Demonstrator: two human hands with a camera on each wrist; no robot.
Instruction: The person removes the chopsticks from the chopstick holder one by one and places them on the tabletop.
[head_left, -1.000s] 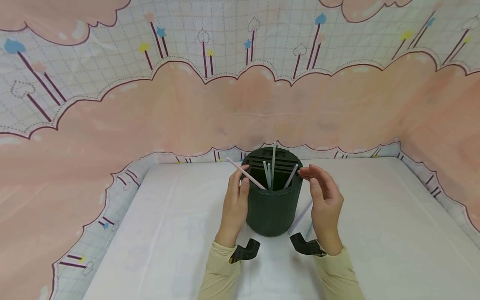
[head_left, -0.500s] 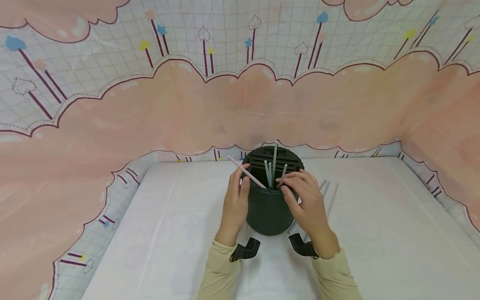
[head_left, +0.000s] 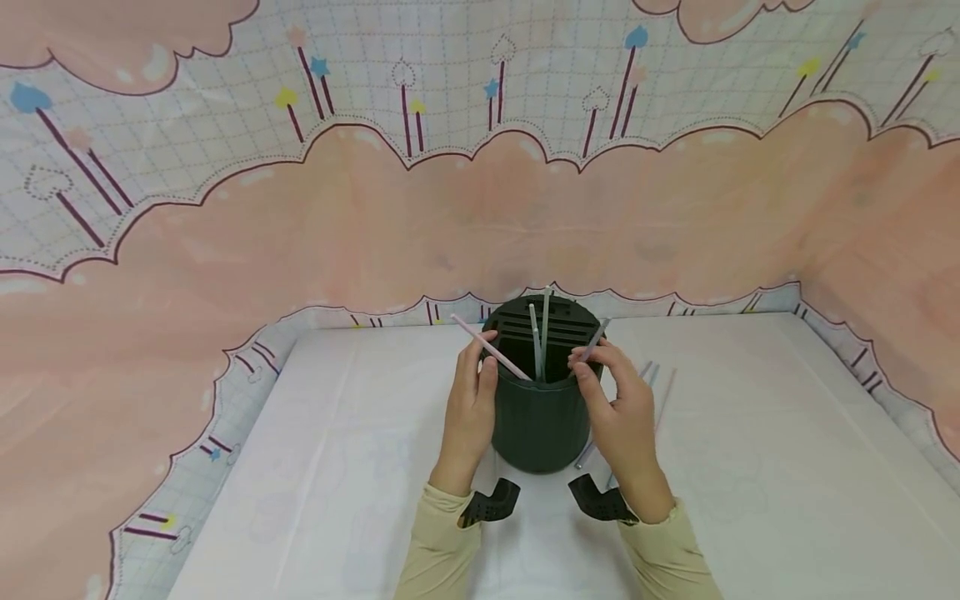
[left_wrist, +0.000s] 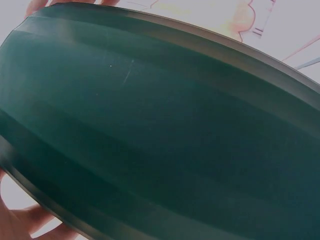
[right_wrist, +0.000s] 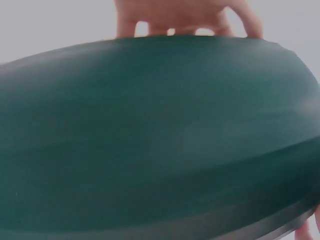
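Observation:
A dark green round bin (head_left: 537, 429) with a slotted panel across its back stands upright before me, filling both wrist views. Thin pastel sticks lean in it: a pink stick (head_left: 491, 347) over the left rim, pale green sticks (head_left: 544, 329) near the middle. My left hand (head_left: 471, 417) grips the bin's left side, thumb toward me and fingers curving behind. At the right rim, my right hand (head_left: 624, 417) pinches a greyish-purple stick (head_left: 597, 332) between thumb and fingers. The stick slants up to the right, its lower end in the bin.
Right of the bin, several loose sticks (head_left: 665, 396) lie on the white tabletop (head_left: 780, 450), partly hidden by my right hand. A pink cloud-patterned cloth (head_left: 480, 225) rises behind the table and along its sides.
My right hand came in from beside the bin and took hold of the purple stick, which now tilts further right. A middle stick shifted slightly. My left hand stayed put.

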